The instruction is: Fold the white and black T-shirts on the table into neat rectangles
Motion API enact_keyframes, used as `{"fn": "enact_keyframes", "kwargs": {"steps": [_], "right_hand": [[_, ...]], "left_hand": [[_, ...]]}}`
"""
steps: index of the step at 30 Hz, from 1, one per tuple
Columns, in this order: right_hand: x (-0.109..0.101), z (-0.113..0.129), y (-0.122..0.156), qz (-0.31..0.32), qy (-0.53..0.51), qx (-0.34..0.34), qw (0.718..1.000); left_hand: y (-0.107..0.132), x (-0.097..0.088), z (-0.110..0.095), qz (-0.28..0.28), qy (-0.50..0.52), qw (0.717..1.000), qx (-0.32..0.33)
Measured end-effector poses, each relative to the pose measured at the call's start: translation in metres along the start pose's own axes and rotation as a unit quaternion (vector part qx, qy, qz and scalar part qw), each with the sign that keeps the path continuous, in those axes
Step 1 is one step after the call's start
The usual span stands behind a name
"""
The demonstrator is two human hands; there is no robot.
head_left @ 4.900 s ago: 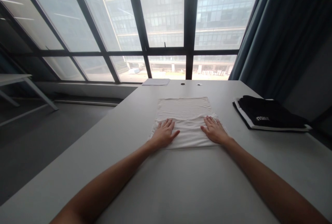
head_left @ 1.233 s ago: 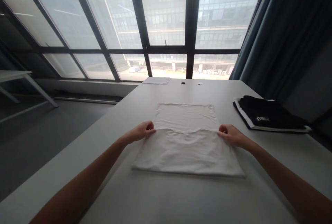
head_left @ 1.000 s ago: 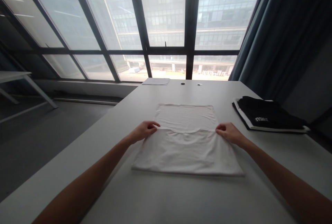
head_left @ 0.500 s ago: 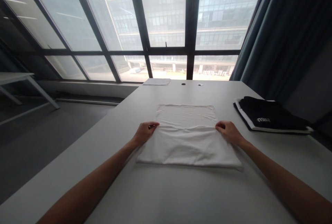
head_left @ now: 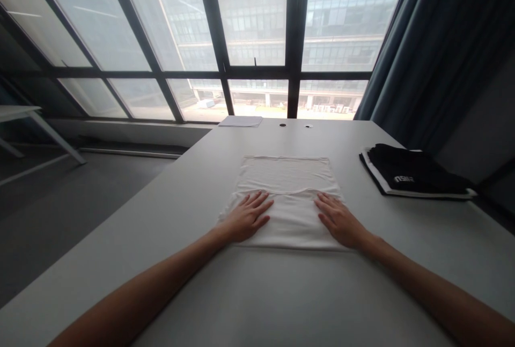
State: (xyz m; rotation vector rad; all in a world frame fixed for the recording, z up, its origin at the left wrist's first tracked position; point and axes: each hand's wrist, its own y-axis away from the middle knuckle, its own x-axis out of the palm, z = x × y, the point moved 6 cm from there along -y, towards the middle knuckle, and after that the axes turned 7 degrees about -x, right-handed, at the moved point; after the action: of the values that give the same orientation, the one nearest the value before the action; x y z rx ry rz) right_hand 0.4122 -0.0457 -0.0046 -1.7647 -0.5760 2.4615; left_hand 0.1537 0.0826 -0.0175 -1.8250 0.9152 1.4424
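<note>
A white cloth garment (head_left: 287,172), partly folded, lies flat on the white table (head_left: 273,293) in front of me. Its near part is doubled over, with the fold's edge running across the middle. My left hand (head_left: 249,215) rests palm down on the left side of the folded part, fingers spread. On the right side my right hand (head_left: 338,219) lies flat in the same way, fingers apart. Neither hand grips the fabric. Some light wrinkles show in the cloth, and its near corners are partly hidden under my hands and wrists.
To the right sits a stack of folded black and white clothes (head_left: 418,172). Paper sheets (head_left: 240,121) lie at the table's far left corner, near two cable holes. Beyond stand large windows (head_left: 257,14) and a blue curtain (head_left: 396,41). Another table (head_left: 20,113) is at the far left.
Both hands have let go of the fold's edge, moved inward and toward me, and now lie spread on the cloth. The near folded part looks flatter. The view has shifted slightly.
</note>
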Motion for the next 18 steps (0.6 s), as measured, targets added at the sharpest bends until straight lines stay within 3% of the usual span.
{"fn": "enact_keyframes", "kwargs": {"steps": [3, 5, 10, 12, 14, 18], "right_hand": [[-0.036, -0.022, 0.018, -0.106, -0.028, 0.046, 0.993], [-0.056, -0.032, 0.037, -0.13, -0.028, 0.084, 0.988], [-0.055, -0.032, 0.096, 0.043, -0.033, 0.154, 0.987], [-0.052, -0.028, 0.111, 0.074, -0.025, 0.176, 0.981], [-0.053, -0.021, 0.115, 0.068, -0.006, 0.158, 0.985], [-0.064, -0.007, 0.107, -0.008, 0.106, 0.041, 0.993]], "left_hand": [[0.0, 0.0, 0.004, -0.001, -0.002, 1.0, -0.004], [-0.001, -0.001, 0.004, -0.003, -0.001, 1.0, -0.004], [-0.002, -0.001, 0.003, -0.005, -0.003, 1.0, -0.008], [-0.002, -0.001, 0.003, -0.003, -0.004, 1.0, -0.009], [-0.003, -0.001, 0.004, 0.001, -0.002, 1.0, -0.012], [-0.004, 0.0, 0.006, -0.001, 0.003, 1.0, -0.013]]}}
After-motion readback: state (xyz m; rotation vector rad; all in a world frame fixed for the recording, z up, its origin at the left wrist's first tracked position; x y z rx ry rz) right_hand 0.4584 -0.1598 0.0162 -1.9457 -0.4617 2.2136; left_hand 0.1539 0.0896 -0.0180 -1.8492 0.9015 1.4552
